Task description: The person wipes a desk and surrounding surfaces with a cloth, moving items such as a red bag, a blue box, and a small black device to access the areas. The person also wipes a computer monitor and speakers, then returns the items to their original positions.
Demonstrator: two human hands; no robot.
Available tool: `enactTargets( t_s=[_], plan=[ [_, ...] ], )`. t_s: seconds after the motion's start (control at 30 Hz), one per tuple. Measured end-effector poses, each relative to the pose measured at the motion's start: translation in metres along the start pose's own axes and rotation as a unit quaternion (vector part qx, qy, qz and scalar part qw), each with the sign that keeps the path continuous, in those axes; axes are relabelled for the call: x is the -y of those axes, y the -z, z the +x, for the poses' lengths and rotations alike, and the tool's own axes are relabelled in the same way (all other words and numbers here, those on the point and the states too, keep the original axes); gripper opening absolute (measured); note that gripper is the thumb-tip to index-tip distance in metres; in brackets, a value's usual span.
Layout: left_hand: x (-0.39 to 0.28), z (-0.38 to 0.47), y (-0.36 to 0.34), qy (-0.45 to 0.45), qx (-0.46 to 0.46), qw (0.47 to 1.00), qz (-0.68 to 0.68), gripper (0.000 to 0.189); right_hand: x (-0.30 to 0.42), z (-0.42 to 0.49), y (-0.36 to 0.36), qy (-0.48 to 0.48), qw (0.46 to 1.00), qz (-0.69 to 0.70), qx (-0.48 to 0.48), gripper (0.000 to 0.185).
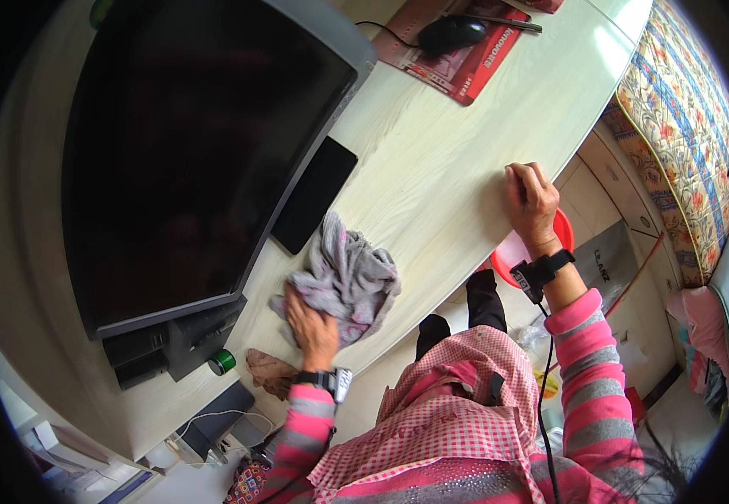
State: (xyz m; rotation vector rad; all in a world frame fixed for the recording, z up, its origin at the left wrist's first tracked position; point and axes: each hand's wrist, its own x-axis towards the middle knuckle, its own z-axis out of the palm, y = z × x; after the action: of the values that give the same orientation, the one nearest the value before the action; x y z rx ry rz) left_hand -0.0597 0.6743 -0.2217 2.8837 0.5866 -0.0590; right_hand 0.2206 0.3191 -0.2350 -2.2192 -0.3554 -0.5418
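A crumpled grey cloth with pink patches (361, 283) lies on the light wood-grain desk (440, 164). My left hand (311, 327) presses on its near left side, the fingertips partly lost in the folds. Beside the cloth, a black smartphone or similar flat black slab (315, 195) lies along the foot of a large monitor with a dark screen (201, 151). My right hand (533, 201) is at the desk's front edge, fingers curled in and nothing visible in them. Whether it touches the desktop is unclear.
A black mouse (451, 34) and a pen (503, 24) lie on a red mouse pad (493, 60). A green-capped item (221, 362) and a brown cloth (270, 372) sit near the left end. Below the edge stands a red basin (565, 232); a patterned mattress (679, 126) lies to the right.
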Motion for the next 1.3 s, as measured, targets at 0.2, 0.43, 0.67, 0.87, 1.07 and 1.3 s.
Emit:
enactTargets(
  t_s=[0.2, 0.43, 0.67, 0.87, 1.07, 1.3],
  plan=[
    [-0.047, -0.096, 0.006, -0.090, 0.052, 0.993, -0.061, 0.074, 0.002, -0.001, -0.001, 0.002, 1.000, -0.019, 0.001, 0.005],
    [-0.082, -0.102, 0.048, -0.167, 0.129, 0.918, -0.336, 0.039, 0.003, -0.001, -0.003, -0.039, 0.999, -0.032, 0.002, 0.004],
    [-0.176, 0.117, 0.079, -0.260, -0.133, 0.913, -0.283, 0.059, 0.003, 0.000, 0.002, -0.024, 0.999, -0.020, 0.022, 0.004],
    [-0.249, 0.229, 0.033, -0.240, -0.019, 0.961, -0.137, 0.089, -0.002, 0.001, 0.004, 0.000, 0.999, -0.006, 0.043, 0.008],
    [-0.218, 0.178, -0.005, -0.198, -0.003, 0.970, -0.140, 0.085, -0.007, 0.002, 0.007, 0.018, 0.998, -0.008, 0.067, 0.010],
    [-0.105, -0.006, 0.013, -0.015, -0.026, 0.999, -0.018, 0.085, -0.007, 0.003, 0.008, 0.017, 0.996, 0.007, 0.083, 0.011]
  ],
)
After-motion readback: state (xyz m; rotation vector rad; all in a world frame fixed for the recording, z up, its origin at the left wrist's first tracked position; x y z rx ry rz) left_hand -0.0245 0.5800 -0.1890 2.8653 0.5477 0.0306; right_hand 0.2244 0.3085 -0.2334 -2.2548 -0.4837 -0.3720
